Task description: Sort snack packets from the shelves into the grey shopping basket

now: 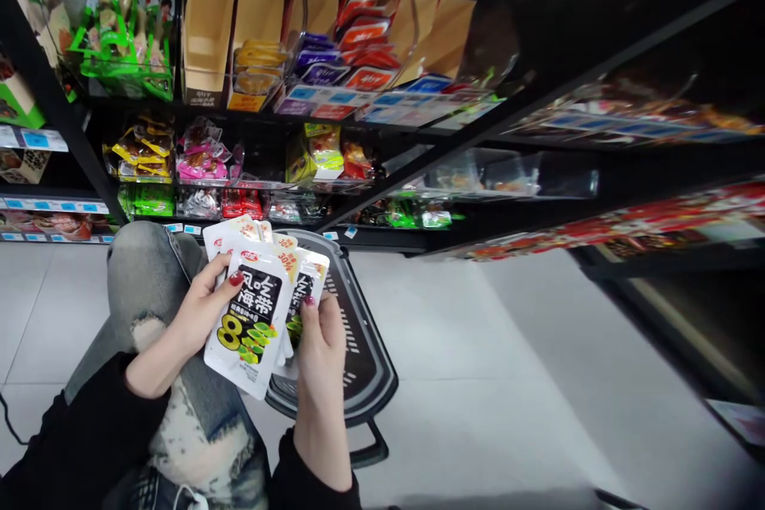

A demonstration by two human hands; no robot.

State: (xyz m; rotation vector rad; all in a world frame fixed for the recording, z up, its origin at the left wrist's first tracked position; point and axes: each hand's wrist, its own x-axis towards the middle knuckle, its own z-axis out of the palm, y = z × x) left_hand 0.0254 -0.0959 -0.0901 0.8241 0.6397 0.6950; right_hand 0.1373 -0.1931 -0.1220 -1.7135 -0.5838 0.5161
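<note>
Several white snack packets (251, 370) with black labels and a yellow "8" are fanned out in front of my knee. My left hand (200, 307) grips the front packets at their left edge, its thumb lying on the face of the nearest one. On the other side my right hand (323, 335) pinches the packets behind, thumb in front and fingers hidden at the back. Below and behind the packets stands a dark grey shopping basket (374, 355), whose inside is partly covered by the packets and my right hand.
Ahead is a black shelf (388, 237) with tan cardboard boxes (208, 24), purple and red packets (367, 56), green bags (119, 36) and yellow bags (143, 147). More shelving runs along the right. My bent knee (140, 255) is at the left above the pale tiled floor (466, 351).
</note>
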